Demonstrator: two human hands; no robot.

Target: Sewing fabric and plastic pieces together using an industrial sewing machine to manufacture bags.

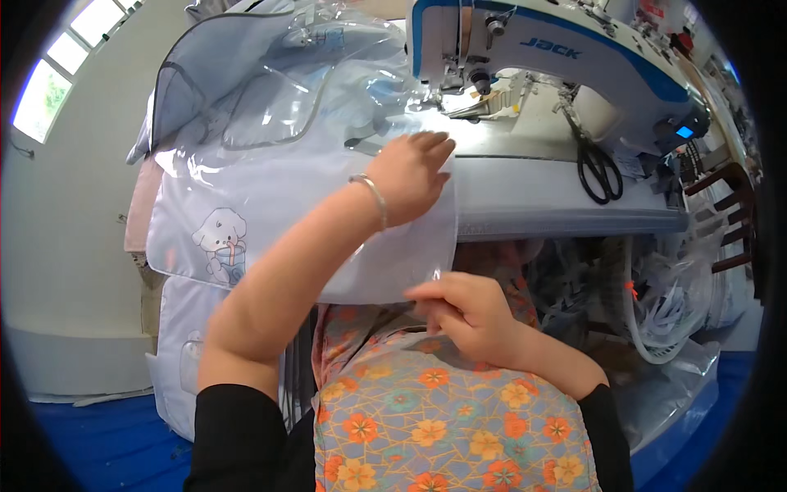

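Observation:
A white fabric piece (287, 197) with a printed cartoon puppy lies over the table's front and hangs toward my lap, clear plastic film (275, 107) above it. My left hand (410, 179), with a bangle on its wrist, rests palm down on the piece, just in front of the sewing machine (525, 41). Its fingers are stretched out, holding nothing. Lower down, my right hand (471, 316) is closed, thumb and forefinger pinching the lower right corner of the fabric piece. The fingertips are slightly blurred. Under the machine's head, the needle area is partly hidden.
Black-handled scissors (601, 168) lie on the machine table right of my left hand. A white plastic basket (648, 328) of scraps stands below at the right. Grey-edged clear plastic (176, 78) is heaped at the back left. More white fabric (176, 361) hangs at the left.

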